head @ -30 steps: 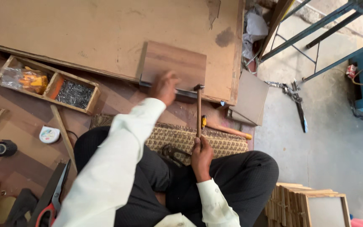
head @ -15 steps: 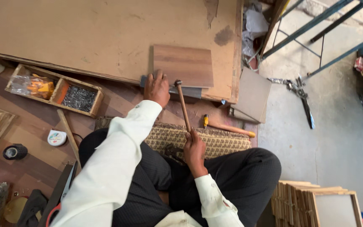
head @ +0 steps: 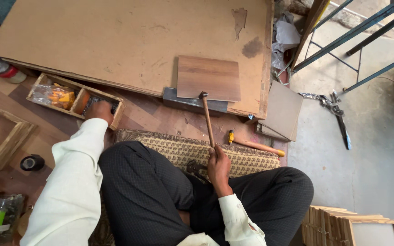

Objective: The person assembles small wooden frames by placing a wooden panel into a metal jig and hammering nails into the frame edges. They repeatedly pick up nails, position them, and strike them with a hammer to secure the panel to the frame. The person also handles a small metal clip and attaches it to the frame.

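Hammer [head: 206, 117] gripped at handle end by closed right hand [head: 218, 165], head resting at small wood panel [head: 209, 78] edge, left hand [head: 99, 110] placed in divided wooden box [head: 75, 99], finger posture indiscernible, orange-contents bag [head: 53, 94] held in left compartment, dark small parts in right compartment.

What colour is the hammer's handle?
Reddish-brown wood, hammer in the right hand; head view.

Small panel [head: 208, 77] lay on big board [head: 128, 41], at 12 o'clock from the hammer [head: 207, 118]. Divided box [head: 71, 98] sat at 9 o'clock of hammer; chisel [head: 254, 145] at 3 o'clock; tape roll [head: 32, 162] at 7 o'clock of box.
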### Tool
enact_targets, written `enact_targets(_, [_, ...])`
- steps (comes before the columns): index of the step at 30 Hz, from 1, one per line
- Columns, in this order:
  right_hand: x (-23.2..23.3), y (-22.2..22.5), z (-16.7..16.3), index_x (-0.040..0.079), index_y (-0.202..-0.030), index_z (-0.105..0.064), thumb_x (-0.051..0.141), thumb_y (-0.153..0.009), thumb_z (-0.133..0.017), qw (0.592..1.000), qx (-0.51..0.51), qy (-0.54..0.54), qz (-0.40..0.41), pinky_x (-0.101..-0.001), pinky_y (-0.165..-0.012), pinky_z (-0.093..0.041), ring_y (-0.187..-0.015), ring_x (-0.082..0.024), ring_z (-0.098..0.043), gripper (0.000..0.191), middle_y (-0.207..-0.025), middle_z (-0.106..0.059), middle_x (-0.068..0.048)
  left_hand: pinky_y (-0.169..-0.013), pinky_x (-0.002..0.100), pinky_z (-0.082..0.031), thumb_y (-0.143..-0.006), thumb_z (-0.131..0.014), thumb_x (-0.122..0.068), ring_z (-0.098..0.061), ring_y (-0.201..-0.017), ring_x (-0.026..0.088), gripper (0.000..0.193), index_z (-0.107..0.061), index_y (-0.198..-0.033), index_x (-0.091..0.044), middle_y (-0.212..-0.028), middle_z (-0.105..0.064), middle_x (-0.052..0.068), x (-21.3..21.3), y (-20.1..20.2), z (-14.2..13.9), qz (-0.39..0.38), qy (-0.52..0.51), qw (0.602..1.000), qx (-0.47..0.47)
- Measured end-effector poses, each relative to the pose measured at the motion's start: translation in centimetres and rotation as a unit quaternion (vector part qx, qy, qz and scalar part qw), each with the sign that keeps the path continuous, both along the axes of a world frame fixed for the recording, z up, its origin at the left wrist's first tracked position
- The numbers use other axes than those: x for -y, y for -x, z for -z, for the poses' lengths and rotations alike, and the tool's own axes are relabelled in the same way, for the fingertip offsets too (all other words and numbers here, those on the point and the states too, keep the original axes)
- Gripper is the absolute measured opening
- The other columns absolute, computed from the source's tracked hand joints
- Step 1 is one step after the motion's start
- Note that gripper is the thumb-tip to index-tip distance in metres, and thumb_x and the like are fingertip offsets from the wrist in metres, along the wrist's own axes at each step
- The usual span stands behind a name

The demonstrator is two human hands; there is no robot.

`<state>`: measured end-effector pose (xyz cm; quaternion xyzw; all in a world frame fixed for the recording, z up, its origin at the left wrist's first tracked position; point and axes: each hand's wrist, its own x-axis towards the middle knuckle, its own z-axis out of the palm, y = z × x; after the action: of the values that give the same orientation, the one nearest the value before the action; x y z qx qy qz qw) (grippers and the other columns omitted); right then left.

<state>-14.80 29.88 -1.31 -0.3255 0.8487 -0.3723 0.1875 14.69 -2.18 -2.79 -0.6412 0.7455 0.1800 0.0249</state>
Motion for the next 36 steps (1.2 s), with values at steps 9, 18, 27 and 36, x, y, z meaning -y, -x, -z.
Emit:
enact_targets(9, [0.0,-0.2,-0.3,-0.002,-0.128,-0.067,0.025,-0.100,-0.060,0.998,0.052,0.019,0.014,-0.0328,-0.054,-0.051,-0.060,-0.013,-0.065,0.039,-0.073,-0.072,-0.010,-0.095,0.049,-0.056,-0.094,-0.068,-0.009,-0.071,-0.109,0.040,0.017,-0.080,-0.105,-0.014,-0.119,-0.074,0.019,-1.3,-0.8,-0.1,-0.034,0.034,0.998,-0.042])
enact_targets(18, [0.0,0.2,-0.4,-0.002,-0.123,-0.071,0.022,-0.101,-0.061,0.986,0.143,0.079,0.024,-0.0271,-0.051,-0.048,-0.060,-0.009,-0.059,0.034,-0.069,-0.066,-0.002,-0.085,0.042,-0.061,-0.097,-0.068,-0.006,-0.076,-0.085,0.030,0.010,-0.075,-0.101,0.001,-0.101,-0.077,0.023,-1.7,-1.2,-1.1,-0.078,0.069,0.971,-0.216])
enact_targets(27, [-0.1,0.2,-0.6,0.000,-0.125,-0.071,0.023,-0.102,-0.060,0.981,0.177,0.081,0.017,-0.0266,-0.049,-0.042,-0.058,-0.009,-0.054,0.035,-0.067,-0.061,-0.001,-0.074,0.027,-0.066,-0.094,-0.065,0.009,-0.076,-0.081,0.015,0.018,-0.069,-0.109,0.001,-0.098,-0.075,0.012,-1.7,0.4,-2.8,-0.141,-0.037,0.767,-0.625])
enact_targets(36, [0.2,0.3,-1.8,0.003,-0.121,-0.072,0.022,-0.099,-0.060,0.999,0.024,0.023,0.013,-0.0380,-0.054,-0.050,-0.057,-0.019,-0.065,0.031,-0.065,-0.068,-0.014,-0.069,0.025,-0.065,-0.094,-0.068,0.000,-0.077,-0.079,0.014,0.013,-0.077,-0.104,-0.005,-0.096,-0.078,0.009,-4.4,10.8,-8.4,0.015,0.036,0.845,-0.533])
